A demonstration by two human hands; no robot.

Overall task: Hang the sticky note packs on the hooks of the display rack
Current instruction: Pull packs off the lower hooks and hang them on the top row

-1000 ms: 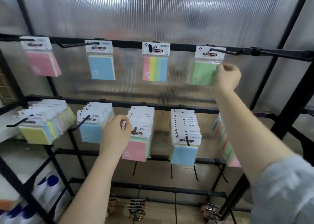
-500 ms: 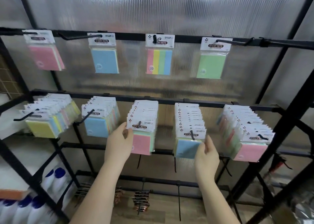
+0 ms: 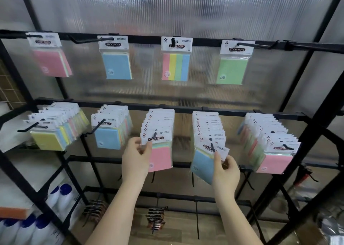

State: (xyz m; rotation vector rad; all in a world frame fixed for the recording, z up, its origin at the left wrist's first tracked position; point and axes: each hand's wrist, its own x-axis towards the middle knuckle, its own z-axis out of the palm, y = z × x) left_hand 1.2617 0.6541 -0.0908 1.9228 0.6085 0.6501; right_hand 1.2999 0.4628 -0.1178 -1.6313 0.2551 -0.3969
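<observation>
Both hands are at the middle rail of the display rack, each working the front pack of a full hook; the left hand pinches the lower left corner of the white header card of the pink pack, which hangs on the centre hook, thumb and fingers closed on the card; the right hand grips the blue pack at its right edge, fingers curled round it, and the pack sits tilted at the tip of its hook (whether the hole is off the tip I cannot tell). The step in hand looks like taking front packs from the crowded middle rail, to be hung on the sparser top rail, where each of four hooks carries a single pack: pink, blue, striped and green; the next move likely calls for sliding each header hole straight along its hook and clear of the upturned tip without dragging the packs behind. The headers read "STICKY NOTE" in white on a dark band, with a small logo at top left; the finer print is too small to read.
</observation>
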